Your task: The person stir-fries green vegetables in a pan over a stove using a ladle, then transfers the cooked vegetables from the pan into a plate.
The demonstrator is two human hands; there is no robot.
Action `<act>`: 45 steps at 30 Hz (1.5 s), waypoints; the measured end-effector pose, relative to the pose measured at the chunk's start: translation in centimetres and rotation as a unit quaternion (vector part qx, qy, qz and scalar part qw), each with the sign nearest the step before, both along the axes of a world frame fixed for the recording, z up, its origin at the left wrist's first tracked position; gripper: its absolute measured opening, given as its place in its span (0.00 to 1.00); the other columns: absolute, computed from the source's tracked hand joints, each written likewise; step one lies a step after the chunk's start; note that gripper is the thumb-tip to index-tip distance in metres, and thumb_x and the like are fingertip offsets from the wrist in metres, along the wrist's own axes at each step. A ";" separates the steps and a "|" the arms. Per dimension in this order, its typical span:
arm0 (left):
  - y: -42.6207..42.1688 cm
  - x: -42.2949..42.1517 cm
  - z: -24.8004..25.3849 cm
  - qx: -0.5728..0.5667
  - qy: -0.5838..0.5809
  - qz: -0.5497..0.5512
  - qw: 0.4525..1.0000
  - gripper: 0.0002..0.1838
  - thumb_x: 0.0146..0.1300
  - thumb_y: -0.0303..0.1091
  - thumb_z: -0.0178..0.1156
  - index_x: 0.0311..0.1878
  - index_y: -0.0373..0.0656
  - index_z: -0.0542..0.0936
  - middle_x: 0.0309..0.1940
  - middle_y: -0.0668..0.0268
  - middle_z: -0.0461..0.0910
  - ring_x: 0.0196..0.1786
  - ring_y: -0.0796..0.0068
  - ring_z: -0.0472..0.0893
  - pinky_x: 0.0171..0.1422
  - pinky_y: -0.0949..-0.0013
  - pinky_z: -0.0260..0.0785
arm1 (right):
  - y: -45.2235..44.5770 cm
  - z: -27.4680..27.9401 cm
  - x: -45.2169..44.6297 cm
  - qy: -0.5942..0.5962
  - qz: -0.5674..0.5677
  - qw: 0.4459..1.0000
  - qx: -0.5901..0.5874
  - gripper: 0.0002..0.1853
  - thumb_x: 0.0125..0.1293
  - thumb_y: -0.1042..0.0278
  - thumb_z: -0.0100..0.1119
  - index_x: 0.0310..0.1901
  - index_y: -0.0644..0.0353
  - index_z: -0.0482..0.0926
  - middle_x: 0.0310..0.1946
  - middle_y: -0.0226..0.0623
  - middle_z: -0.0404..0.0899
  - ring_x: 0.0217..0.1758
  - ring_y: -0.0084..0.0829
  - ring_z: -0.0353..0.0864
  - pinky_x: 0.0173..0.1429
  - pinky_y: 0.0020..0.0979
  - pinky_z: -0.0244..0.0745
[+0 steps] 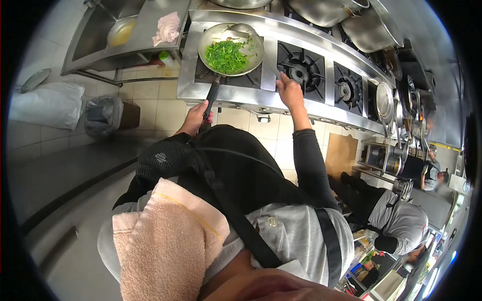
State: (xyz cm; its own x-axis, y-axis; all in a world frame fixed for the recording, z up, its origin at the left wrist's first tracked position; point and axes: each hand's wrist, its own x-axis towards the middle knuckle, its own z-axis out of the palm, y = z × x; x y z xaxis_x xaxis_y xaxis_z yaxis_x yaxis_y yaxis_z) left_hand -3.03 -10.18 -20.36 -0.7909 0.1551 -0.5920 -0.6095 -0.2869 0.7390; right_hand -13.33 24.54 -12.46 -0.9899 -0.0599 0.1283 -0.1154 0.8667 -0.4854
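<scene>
A frying pan [256, 60] sits on the left burner of the stove, with chopped green vegetables [225, 57] heaped in its middle. My left hand [197, 118] is closed around the pan's black handle [213, 93]. In my right hand [289, 92] is the long metal handle of a ladle [243, 28]. Its head rests inside the pan at the far side, beyond the greens. The fingers of my right hand are wrapped round the handle's near end, just in front of the second burner.
More burners [300, 73] run to the right along the stove [329, 83]. Large metal pots [374, 32] stand behind them. A sink [95, 37] and a pink cloth [166, 28] are at left, above a bin [104, 114]. Two other people [399, 215] are at right.
</scene>
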 end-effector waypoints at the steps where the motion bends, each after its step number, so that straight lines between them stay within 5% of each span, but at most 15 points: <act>1: 0.0 0.0 0.2 0.004 0.000 0.006 1.000 0.21 0.75 0.53 0.54 0.45 0.42 0.78 0.32 0.66 0.79 0.30 0.77 0.78 0.41 0.69 0.77 | 0.2 -0.5 -0.4 0.015 -0.009 1.000 0.006 0.19 0.69 0.58 0.59 0.56 0.61 0.81 0.34 0.59 0.82 0.41 0.58 0.84 0.45 0.51 0.78; 8: 0.7 0.0 1.1 0.012 -0.009 0.042 0.999 0.20 0.76 0.51 0.53 0.45 0.41 0.78 0.31 0.66 0.79 0.29 0.77 0.78 0.39 0.69 0.76 | 1.1 0.4 7.0 -0.149 0.013 0.984 -0.094 0.21 0.69 0.59 0.61 0.59 0.61 0.80 0.36 0.62 0.82 0.44 0.58 0.84 0.49 0.44 0.79; 14: 0.7 -0.4 -0.6 0.005 -0.005 0.014 1.000 0.19 0.75 0.51 0.54 0.47 0.42 0.78 0.29 0.68 0.78 0.26 0.80 0.76 0.34 0.71 0.74 | -5.1 -3.9 0.0 -0.104 -0.024 0.991 -0.075 0.18 0.72 0.57 0.57 0.55 0.59 0.80 0.36 0.60 0.83 0.45 0.60 0.83 0.48 0.49 0.78; 17: 0.7 -0.4 -0.2 0.003 -0.017 0.020 1.000 0.20 0.75 0.52 0.55 0.48 0.42 0.78 0.28 0.68 0.78 0.25 0.79 0.76 0.32 0.71 0.74 | -6.9 -6.8 2.4 -0.058 0.045 0.990 -0.119 0.18 0.71 0.58 0.57 0.59 0.51 0.79 0.35 0.58 0.83 0.43 0.60 0.83 0.48 0.51 0.78; 23: 0.3 -3.8 -0.1 0.082 -0.063 -0.064 0.993 0.22 0.75 0.51 0.53 0.55 0.41 0.77 0.28 0.69 0.77 0.25 0.79 0.74 0.30 0.72 0.71 | 1.4 -1.4 8.6 -0.054 -0.022 0.992 0.116 0.20 0.69 0.56 0.59 0.62 0.40 0.78 0.35 0.46 0.83 0.35 0.53 0.85 0.41 0.50 0.81; 27: -1.0 -7.6 -0.4 0.080 -0.090 -0.104 0.987 0.17 0.74 0.49 0.56 0.49 0.44 0.77 0.24 0.72 0.73 0.20 0.81 0.70 0.21 0.75 0.60 | 3.6 1.2 8.3 -0.003 0.018 1.000 0.004 0.20 0.67 0.56 0.63 0.59 0.50 0.82 0.36 0.50 0.85 0.38 0.54 0.85 0.43 0.46 0.80; 28: -1.2 -7.0 -0.1 0.060 -0.069 -0.111 0.990 0.16 0.72 0.50 0.57 0.44 0.45 0.75 0.21 0.73 0.70 0.17 0.81 0.68 0.20 0.74 0.59 | 2.6 5.6 8.6 -0.108 -0.017 0.993 -0.038 0.19 0.66 0.57 0.65 0.55 0.55 0.84 0.37 0.55 0.84 0.42 0.55 0.85 0.46 0.45 0.79; 31: -1.0 -2.4 1.9 -0.109 0.001 -0.187 0.976 0.17 0.70 0.49 0.61 0.39 0.44 0.72 0.19 0.73 0.68 0.16 0.82 0.67 0.19 0.73 0.59 | 4.2 11.8 9.6 -0.185 0.031 0.982 0.016 0.17 0.66 0.57 0.66 0.52 0.56 0.85 0.37 0.57 0.84 0.44 0.56 0.84 0.49 0.44 0.79; 32: -0.4 -0.6 3.8 -0.102 0.014 -0.159 0.982 0.19 0.69 0.46 0.62 0.28 0.43 0.70 0.15 0.72 0.67 0.13 0.80 0.67 0.18 0.70 0.62 | 4.2 12.1 9.6 -0.196 0.032 0.979 0.038 0.18 0.65 0.56 0.66 0.52 0.56 0.85 0.37 0.57 0.84 0.44 0.55 0.84 0.50 0.43 0.78; 35: -1.2 -0.3 3.7 -0.139 0.002 -0.180 0.974 0.17 0.68 0.42 0.63 0.31 0.43 0.70 0.16 0.72 0.68 0.13 0.80 0.67 0.17 0.70 0.61 | 3.2 11.6 8.3 -0.231 0.028 0.969 0.081 0.19 0.64 0.55 0.66 0.52 0.58 0.85 0.37 0.57 0.84 0.45 0.53 0.85 0.50 0.40 0.78; 40: 1.1 1.1 3.1 -0.098 0.066 -0.110 0.987 0.08 0.66 0.34 0.62 0.39 0.44 0.72 0.19 0.72 0.70 0.15 0.83 0.68 0.19 0.74 0.60 | 2.4 6.3 5.9 -0.039 0.004 0.998 -0.050 0.20 0.65 0.56 0.66 0.54 0.58 0.84 0.35 0.54 0.84 0.40 0.48 0.87 0.49 0.40 0.78; 42: 0.6 2.2 0.8 -0.086 0.066 -0.107 0.988 0.11 0.63 0.33 0.65 0.40 0.43 0.72 0.18 0.72 0.70 0.16 0.81 0.69 0.19 0.72 0.61 | 2.8 9.1 6.4 -0.119 -0.005 0.992 -0.045 0.20 0.65 0.56 0.66 0.55 0.59 0.83 0.36 0.54 0.85 0.40 0.46 0.87 0.49 0.39 0.78; 45: 0.2 0.9 4.4 -0.100 0.051 -0.130 0.985 0.11 0.63 0.33 0.65 0.39 0.42 0.72 0.18 0.72 0.69 0.16 0.81 0.69 0.18 0.71 0.62 | 4.1 12.7 7.4 -0.217 -0.018 0.976 -0.001 0.20 0.64 0.54 0.67 0.52 0.59 0.85 0.36 0.53 0.86 0.40 0.44 0.87 0.48 0.37 0.78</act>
